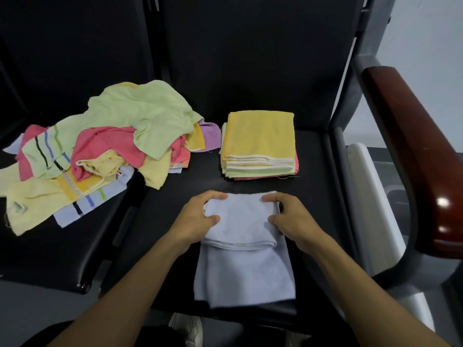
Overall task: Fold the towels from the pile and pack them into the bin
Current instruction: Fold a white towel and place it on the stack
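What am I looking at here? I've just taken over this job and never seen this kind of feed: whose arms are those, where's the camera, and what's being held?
There is no machine here: a person works with bare hands. The one picture comes from a camera worn on their head, looking forward and down, so the arms enter from the bottom. The surface is a black seat of a row of chairs. The left hand and right hand each grip a side of a pale blue towel, fingers curled round its half-folded upper layer. Behind it sits a stack of folded towels, yellow on top. To the left lies the unfolded pile: green, pink, yellow and striped towels. No bin is clearly in view.
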`<state>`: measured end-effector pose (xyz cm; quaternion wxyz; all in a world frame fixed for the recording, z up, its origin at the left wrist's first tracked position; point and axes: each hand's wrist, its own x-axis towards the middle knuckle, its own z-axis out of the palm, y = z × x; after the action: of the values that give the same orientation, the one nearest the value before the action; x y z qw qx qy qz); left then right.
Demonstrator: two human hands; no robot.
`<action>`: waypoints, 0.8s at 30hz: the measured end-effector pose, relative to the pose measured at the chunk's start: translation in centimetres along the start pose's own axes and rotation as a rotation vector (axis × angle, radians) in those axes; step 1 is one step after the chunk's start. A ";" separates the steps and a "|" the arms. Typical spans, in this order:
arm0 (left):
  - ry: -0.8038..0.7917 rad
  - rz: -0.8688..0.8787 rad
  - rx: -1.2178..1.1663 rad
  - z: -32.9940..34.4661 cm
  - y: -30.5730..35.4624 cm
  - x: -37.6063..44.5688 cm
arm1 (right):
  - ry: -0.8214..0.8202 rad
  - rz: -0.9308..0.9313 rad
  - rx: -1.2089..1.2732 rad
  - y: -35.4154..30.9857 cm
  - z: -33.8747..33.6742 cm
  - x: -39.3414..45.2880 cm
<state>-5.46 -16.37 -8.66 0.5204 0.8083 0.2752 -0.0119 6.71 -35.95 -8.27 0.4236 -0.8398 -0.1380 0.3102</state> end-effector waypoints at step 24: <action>-0.191 0.011 0.082 0.3 0.0 -0.5 | -0.184 -0.097 -0.331 0.1 -1.1 -0.3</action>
<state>-5.80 -16.83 -8.67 0.5108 0.8256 0.2190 -0.0975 7.18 -36.85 -7.71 0.2798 -0.8584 -0.2656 0.3381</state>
